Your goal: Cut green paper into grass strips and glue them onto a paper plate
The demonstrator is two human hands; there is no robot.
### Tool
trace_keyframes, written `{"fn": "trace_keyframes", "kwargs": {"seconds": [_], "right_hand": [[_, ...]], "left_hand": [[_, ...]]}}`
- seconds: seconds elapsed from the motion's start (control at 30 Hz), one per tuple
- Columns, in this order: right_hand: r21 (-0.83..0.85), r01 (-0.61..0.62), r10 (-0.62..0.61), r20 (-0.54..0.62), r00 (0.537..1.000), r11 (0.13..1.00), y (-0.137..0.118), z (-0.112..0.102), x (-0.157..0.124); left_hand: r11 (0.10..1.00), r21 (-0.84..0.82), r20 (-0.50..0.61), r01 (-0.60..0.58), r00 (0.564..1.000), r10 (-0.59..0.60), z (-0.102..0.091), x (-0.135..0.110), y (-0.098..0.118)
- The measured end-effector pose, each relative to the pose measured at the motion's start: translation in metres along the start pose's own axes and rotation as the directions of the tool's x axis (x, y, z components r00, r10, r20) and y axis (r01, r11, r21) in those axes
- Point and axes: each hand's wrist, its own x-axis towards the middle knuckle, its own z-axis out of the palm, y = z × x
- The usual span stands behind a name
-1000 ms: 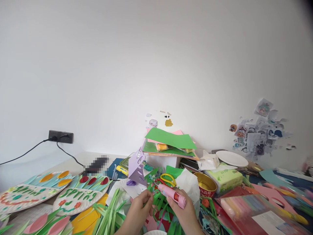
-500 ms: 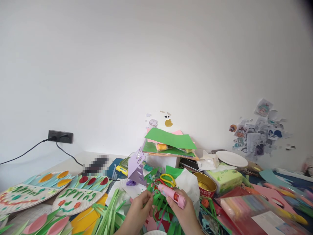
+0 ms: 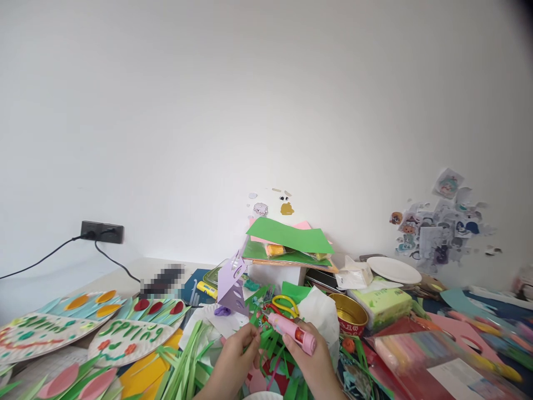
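Observation:
My right hand is wrapped round a pink glue pen, a tube-like body with a small orange-red window, its narrow end pointing up and left. My left hand is closed in a pinch just left of it; whatever sits between its fingertips is hidden. Green paper strips lie in a heap between and beyond both hands. Behind the glue pen rest yellow-handled scissors. At the bottom edge, between my wrists, the rim of a white paper plate shows.
Decorated half plates reading "spring" lie left, near pink paper petals and long green strips. A purple paper piece stands ahead. To the right are a gold-lined tin, a tissue pack and packed coloured clay.

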Motion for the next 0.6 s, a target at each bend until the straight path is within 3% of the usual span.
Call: {"fn": "trace_keyframes", "kwargs": {"seconds": [0.23, 0.4, 0.6], "right_hand": [[-0.006, -0.015, 0.016, 0.024, 1.0, 1.0, -0.0032, -0.0034, 0.0], [-0.018, -0.025, 0.027, 0.121, 0.992, 1.0, -0.007, -0.0083, 0.0005], [0.007, -0.003, 0.003, 0.085, 0.996, 1.0, -0.0079, -0.0086, 0.0007]], "left_hand": [[1.0, -0.006, -0.003, 0.006, 1.0, -0.006, 0.0008, -0.0006, -0.003], [1.0, 0.0, -0.002, -0.013, 1.0, 0.013, 0.001, 0.0025, -0.0046], [1.0, 0.002, 0.002, -0.027, 1.0, 0.027, 0.0014, 0.0029, -0.0047]]}}
